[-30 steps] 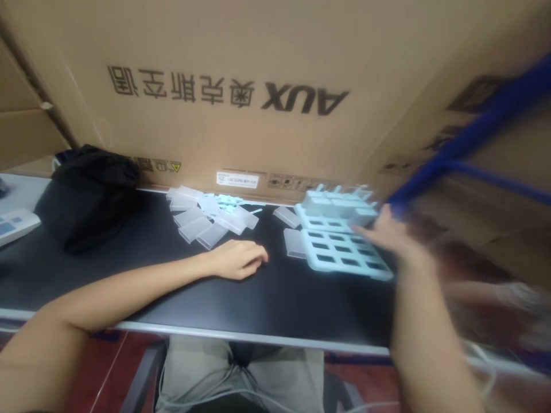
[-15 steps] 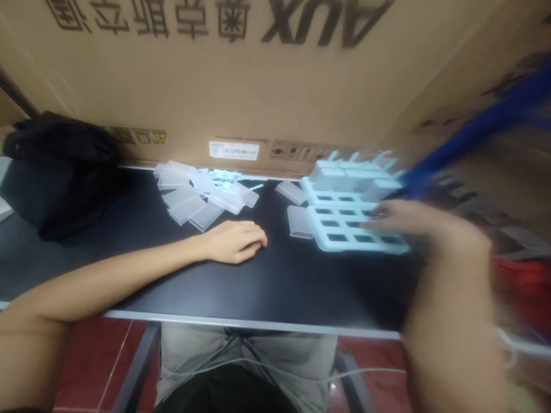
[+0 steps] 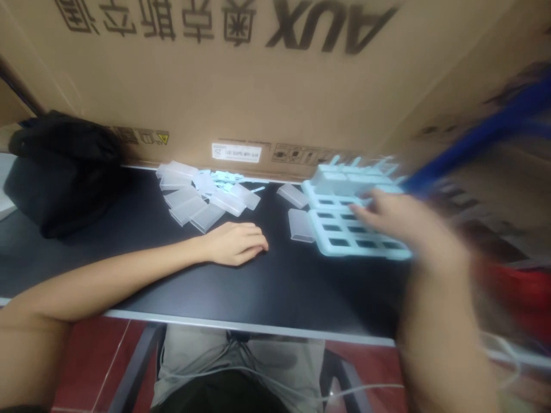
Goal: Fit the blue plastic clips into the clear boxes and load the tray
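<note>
My left hand (image 3: 238,243) rests palm down on the dark tabletop with its fingers loosely bent, holding nothing that I can see. Just beyond it lies a pile of translucent flat plastic cases (image 3: 186,210) and small light-blue plastic pieces (image 3: 224,177). My right hand (image 3: 390,215), blurred by motion, is over the light-blue rack (image 3: 322,234) with rectangular openings. Whether its fingers hold anything is not clear. Block-like holders (image 3: 333,180) with thin upright tabs fill the rack's far rows; the nearer openings show dark. Two more translucent cases (image 3: 300,225) lie at the rack's left side.
A large cardboard box (image 3: 193,97) stands along the table's far edge. At the left is a black cloth bag (image 3: 60,175). A blue bar (image 3: 477,129) slants behind the rack, and something red (image 3: 525,292) shows at the right. A pale cable (image 3: 297,391) crosses my lap.
My right hand has moved left and slightly away from me over the rack, toward the filled rows. My left hand stays where it was. The view has shifted slightly.
</note>
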`<state>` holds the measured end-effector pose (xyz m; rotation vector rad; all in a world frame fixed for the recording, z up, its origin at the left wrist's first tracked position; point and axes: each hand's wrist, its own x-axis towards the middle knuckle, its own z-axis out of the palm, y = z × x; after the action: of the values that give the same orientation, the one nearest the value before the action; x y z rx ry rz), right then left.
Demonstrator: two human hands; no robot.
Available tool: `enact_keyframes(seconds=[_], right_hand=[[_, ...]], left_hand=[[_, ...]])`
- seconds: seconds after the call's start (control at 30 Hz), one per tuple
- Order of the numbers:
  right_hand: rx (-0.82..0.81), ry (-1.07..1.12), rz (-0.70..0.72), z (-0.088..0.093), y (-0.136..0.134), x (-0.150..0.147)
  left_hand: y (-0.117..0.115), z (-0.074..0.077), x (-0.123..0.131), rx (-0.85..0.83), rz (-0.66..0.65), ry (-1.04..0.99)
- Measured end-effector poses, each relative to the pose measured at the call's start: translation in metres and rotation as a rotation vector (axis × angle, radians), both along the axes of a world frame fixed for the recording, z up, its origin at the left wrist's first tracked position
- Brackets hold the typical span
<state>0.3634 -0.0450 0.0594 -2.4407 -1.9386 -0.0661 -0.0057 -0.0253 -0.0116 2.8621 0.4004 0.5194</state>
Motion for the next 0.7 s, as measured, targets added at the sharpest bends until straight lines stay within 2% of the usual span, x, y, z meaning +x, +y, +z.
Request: enact_keyframes(seconds=[0.1, 0.23, 0.3, 0.43, 0.5, 0.6, 0.7], right_hand=[[-0.053, -0.034, 0.237, 0.001, 0.002, -0.045], [0.042, -0.155, 0.297, -0.002, 0.027, -0.089], [0.066, -0.172, 0.310, -0.003, 0.049, -0.101], [-0.083, -0.194, 0.328, -0.003, 0.096, -0.117], [-0.088, -0.207, 0.381, -0.002, 0.115, -0.128], [-0.078, -0.215, 0.528, 0.000, 0.131, -0.150], [-0.162, -0.218, 0.650, 0.001, 0.135, -0.173]], left_hand=[[0.001, -0.001, 0.000, -0.001, -0.017, -0.010], [0.002, 0.000, 0.001, -0.004, -0.030, 0.007], [0.002, 0.002, 0.001, -0.015, -0.022, 0.027], [0.001, 0.005, 0.002, -0.037, -0.011, 0.049], [0.000, 0.004, 0.002, -0.036, -0.015, 0.055], [0.000, 0.003, 0.003, -0.022, -0.019, 0.070], [0.000, 0.003, 0.004, -0.001, -0.020, 0.073]])
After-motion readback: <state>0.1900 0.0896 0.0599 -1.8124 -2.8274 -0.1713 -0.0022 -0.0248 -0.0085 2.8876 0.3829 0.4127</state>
